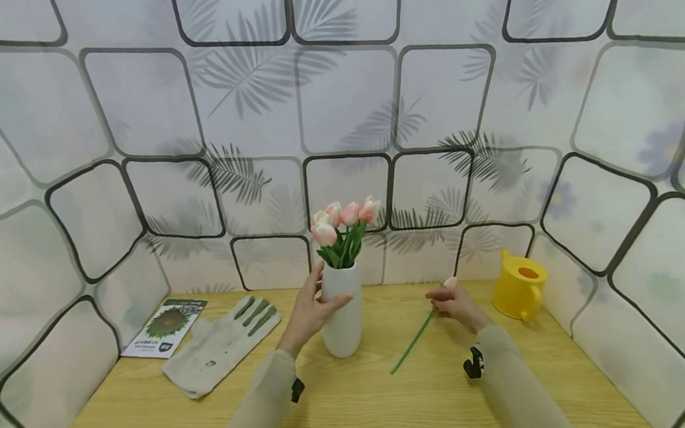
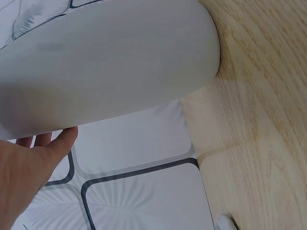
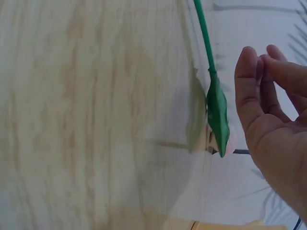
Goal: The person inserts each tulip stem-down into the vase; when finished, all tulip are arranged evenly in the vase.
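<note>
In the head view, a white vase [image 1: 344, 320] stands upright on the wooden table, with several pink-and-white tulips [image 1: 348, 215] in it. My left hand [image 1: 312, 314] holds the vase from its left side, thumb across the front, other fingers partly hidden behind. The left wrist view shows the vase wall [image 2: 129, 57] close up, with the hand [image 2: 24, 167] against it. A single tulip [image 1: 413, 348] lies to the right of the vase, its green stem slanting toward me. Over its bloom end is my right hand [image 1: 459, 306]. In the right wrist view the loosely bent fingers [image 3: 248, 81] are apart from the tulip's leaf [image 3: 218, 112].
A yellow watering can [image 1: 511, 291] stands at the right, just beyond the right hand. On the left lie pale gardening gloves [image 1: 223, 348] with green fingertips, beside a seed packet [image 1: 168, 325] picturing a sunflower. A patterned wall covering [image 1: 347, 107] encloses the table's back and sides.
</note>
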`<move>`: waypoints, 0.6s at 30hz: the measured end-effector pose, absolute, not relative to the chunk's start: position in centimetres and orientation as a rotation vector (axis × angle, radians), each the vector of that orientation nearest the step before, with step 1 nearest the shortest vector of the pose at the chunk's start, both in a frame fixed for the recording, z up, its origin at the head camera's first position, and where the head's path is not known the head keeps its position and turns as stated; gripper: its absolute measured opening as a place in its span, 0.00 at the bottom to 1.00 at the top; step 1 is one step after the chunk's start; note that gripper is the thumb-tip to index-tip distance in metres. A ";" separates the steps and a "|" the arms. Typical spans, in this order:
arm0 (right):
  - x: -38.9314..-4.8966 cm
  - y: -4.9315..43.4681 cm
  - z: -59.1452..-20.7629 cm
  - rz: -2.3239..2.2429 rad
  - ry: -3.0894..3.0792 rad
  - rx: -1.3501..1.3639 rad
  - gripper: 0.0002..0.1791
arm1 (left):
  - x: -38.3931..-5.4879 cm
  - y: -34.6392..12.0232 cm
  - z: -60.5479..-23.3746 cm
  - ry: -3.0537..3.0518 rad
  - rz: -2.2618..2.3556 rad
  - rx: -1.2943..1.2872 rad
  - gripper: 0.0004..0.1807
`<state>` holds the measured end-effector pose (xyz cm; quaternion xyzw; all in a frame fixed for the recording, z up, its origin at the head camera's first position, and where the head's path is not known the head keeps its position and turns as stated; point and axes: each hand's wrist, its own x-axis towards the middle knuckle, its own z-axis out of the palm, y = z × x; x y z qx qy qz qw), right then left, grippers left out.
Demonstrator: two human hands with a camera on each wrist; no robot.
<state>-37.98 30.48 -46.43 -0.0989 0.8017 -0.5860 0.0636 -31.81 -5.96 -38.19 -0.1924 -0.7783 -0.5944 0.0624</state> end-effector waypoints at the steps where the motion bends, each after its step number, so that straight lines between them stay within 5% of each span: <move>1: -38.0 30.5 -46.5 -1.748 2.424 -0.278 0.22 | -31.8 -6.0 -38.2 -2.354 -1.795 -0.582 0.48; 18: -38.4 30.2 -47.9 -1.509 2.552 -0.062 0.29 | -31.5 -6.0 -38.0 -2.353 -1.813 -0.568 0.49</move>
